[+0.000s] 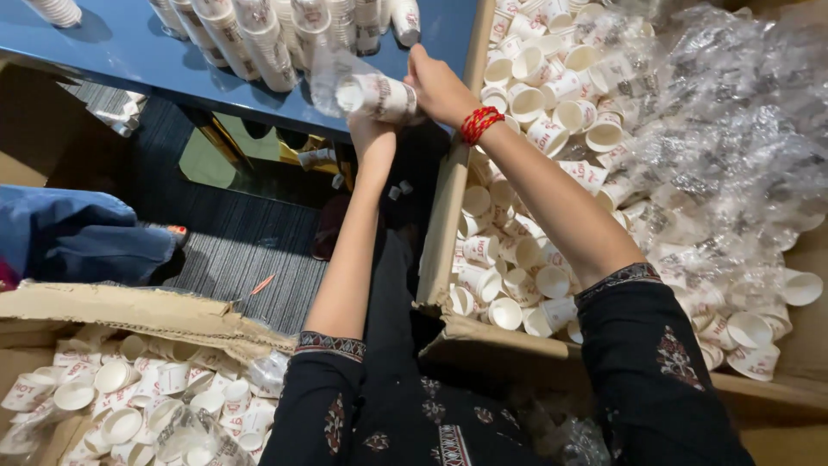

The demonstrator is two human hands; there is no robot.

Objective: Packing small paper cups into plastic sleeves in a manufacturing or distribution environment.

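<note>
A blue bench (129, 52) carries rows of stacked paper cups (259, 39) along its near edge. Above this edge, the left hand (373, 129) and the right hand (440, 86) both grasp a short cup stack in clear plastic wrap (375, 93). Cardboard boxes (444, 216) full of loose cups (535, 112) stand at both sides.

My blue table (129, 52) carries rows of stacked paper cups (259, 39) — one stack (56, 10) lying apart at its left end.
</note>
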